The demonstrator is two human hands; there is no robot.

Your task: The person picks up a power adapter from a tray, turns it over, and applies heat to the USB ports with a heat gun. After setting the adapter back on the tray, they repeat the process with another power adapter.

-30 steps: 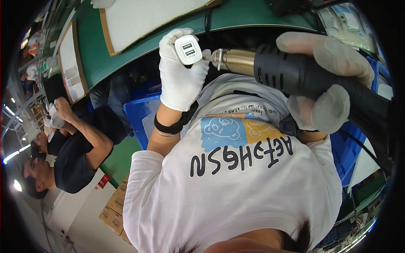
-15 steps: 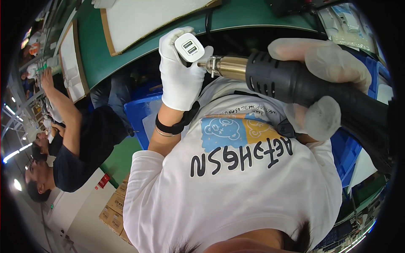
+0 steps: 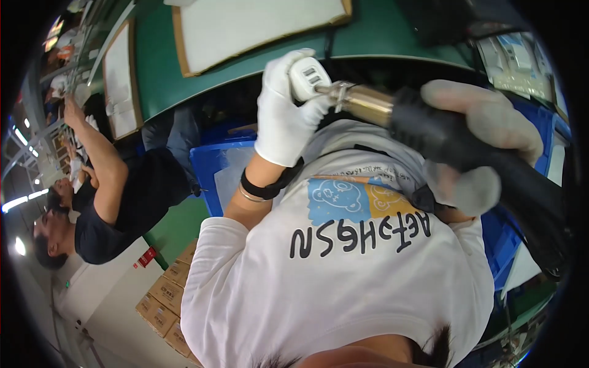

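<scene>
My left hand (image 3: 283,116), in a white glove, closes around a small white charger (image 3: 300,91) with two USB ports on its end face. The face is turned up and tilted. Its body is mostly hidden by the fingers. In my gloved right hand (image 3: 491,132) is a black hot air gun (image 3: 454,135) with a metal barrel and a thin nozzle. The nozzle tip (image 3: 324,89) points left and overlaps the charger's face beside the lower port. Whether it touches cannot be made out. The right hand is blurred.
A green workbench (image 3: 156,64) runs along the far side, bearing a white board with brown edges (image 3: 251,30). Blue bins (image 3: 205,175) stand at both sides. Clear bags (image 3: 518,70) lie at far right. Cartons (image 3: 165,291) are stacked at lower left, near a person in black (image 3: 138,187).
Both hands have shifted right and slightly down in the picture. The charger has tilted, and the nozzle tip has gone from beside it to over its port face.
</scene>
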